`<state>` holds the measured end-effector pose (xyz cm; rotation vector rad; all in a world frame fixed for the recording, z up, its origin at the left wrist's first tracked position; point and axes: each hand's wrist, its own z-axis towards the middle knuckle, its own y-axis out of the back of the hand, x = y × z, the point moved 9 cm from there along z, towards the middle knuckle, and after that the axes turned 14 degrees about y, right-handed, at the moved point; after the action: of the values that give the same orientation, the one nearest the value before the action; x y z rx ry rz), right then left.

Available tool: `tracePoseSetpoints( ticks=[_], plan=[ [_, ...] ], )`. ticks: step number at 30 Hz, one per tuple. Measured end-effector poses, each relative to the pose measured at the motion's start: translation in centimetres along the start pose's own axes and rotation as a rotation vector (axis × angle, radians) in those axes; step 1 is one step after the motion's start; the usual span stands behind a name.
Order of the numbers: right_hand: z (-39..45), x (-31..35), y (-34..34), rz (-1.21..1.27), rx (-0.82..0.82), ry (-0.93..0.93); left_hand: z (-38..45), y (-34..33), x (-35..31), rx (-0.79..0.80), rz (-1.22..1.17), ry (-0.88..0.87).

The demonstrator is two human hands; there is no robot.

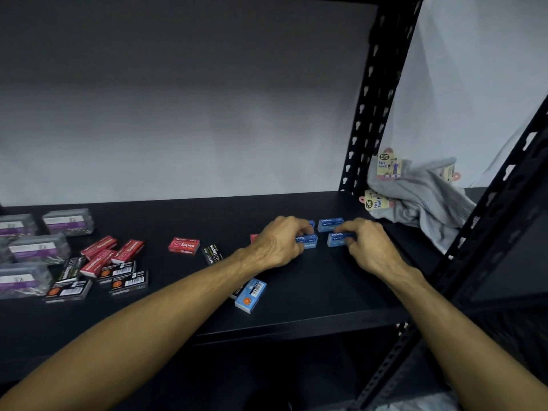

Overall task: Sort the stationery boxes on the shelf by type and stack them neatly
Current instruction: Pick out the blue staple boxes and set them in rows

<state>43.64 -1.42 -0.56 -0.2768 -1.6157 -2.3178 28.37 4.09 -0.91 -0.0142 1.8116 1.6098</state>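
On the black shelf (311, 292), both hands grip blue staple boxes (330, 224) – left hand (278, 241), right hand (367, 246) – grouping begun; red staple boxes (184, 245) and black staple boxes (127, 281) lie scattered, unstacked.

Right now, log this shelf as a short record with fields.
surface: black shelf
left hand: fingers curled on a blue staple box
right hand: fingers pinch another blue box
stray blue box: near front edge, under left forearm
red boxes: loose pile, left
clear boxes: far left
grey towels: right bay
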Motion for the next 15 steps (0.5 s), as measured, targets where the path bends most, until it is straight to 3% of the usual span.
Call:
tracePoseSetpoints(
  ticks=[15],
  plan=[
    [0.02, -0.04, -0.45, 0.009, -0.011, 0.057, -0.17, -0.01, 0.03, 0.004, -0.009, -0.016]
  ],
)
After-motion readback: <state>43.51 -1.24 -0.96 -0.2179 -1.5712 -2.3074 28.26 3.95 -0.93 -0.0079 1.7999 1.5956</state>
